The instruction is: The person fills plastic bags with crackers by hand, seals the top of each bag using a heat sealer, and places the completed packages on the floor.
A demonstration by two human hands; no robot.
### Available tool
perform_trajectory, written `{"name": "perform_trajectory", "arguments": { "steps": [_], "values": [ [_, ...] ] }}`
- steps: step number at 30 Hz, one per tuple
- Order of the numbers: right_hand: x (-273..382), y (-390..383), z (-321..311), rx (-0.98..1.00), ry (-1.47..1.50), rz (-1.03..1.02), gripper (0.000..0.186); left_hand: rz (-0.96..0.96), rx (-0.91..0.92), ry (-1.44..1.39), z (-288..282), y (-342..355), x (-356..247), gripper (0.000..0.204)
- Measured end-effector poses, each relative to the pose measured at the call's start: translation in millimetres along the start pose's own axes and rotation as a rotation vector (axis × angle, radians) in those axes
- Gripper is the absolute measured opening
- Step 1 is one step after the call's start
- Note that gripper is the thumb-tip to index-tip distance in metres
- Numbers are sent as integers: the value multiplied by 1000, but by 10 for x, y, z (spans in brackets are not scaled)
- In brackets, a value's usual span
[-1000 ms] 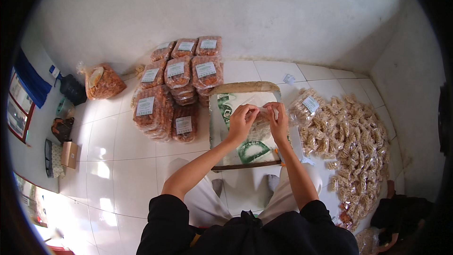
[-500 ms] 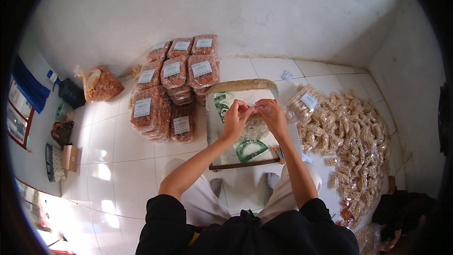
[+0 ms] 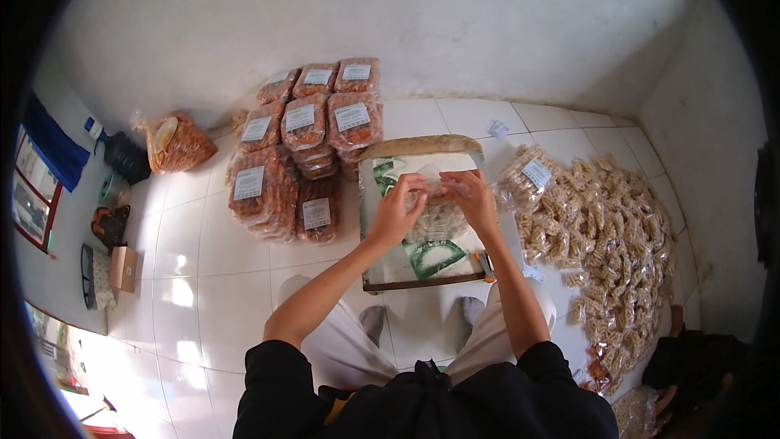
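A: What's all around?

B: A big heap of snack bags (image 3: 609, 236) lies by the wall, with red packs (image 3: 305, 142) stacked on the other side. The left hand (image 3: 400, 210) and right hand (image 3: 471, 199) pinch a clear bag (image 3: 437, 215) over the board (image 3: 418, 211).

A: What could go wrong?

B: A loose pinch might spill the snacks.

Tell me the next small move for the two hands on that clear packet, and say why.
Probably press the packet's open top edge closed. Both the left hand and the right hand pinch the upper edge of the clear snack packet, held over the white board, and the filling sits below the fingers.
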State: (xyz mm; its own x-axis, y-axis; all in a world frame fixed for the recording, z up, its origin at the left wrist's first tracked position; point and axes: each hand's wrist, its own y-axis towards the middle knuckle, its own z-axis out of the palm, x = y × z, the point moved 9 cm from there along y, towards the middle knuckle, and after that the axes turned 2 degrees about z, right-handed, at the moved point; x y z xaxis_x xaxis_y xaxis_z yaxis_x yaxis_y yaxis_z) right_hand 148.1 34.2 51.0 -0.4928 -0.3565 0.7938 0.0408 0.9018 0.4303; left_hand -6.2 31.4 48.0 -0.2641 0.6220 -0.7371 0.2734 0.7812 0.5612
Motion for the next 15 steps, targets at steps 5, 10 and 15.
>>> {"name": "perform_trajectory", "arguments": {
  "steps": [5,10,15],
  "values": [
    [12,-18,32,-15,-49,-29,20,-17,-50,-9,-11,22,16,27],
    [-39,-46,17,-94,-7,-13,12,-37,-79,-39,-30,28,10,36],
    [-99,-44,46,-92,37,-14,11,170,-279,361,-205,90,-225,53]
  ]
}}
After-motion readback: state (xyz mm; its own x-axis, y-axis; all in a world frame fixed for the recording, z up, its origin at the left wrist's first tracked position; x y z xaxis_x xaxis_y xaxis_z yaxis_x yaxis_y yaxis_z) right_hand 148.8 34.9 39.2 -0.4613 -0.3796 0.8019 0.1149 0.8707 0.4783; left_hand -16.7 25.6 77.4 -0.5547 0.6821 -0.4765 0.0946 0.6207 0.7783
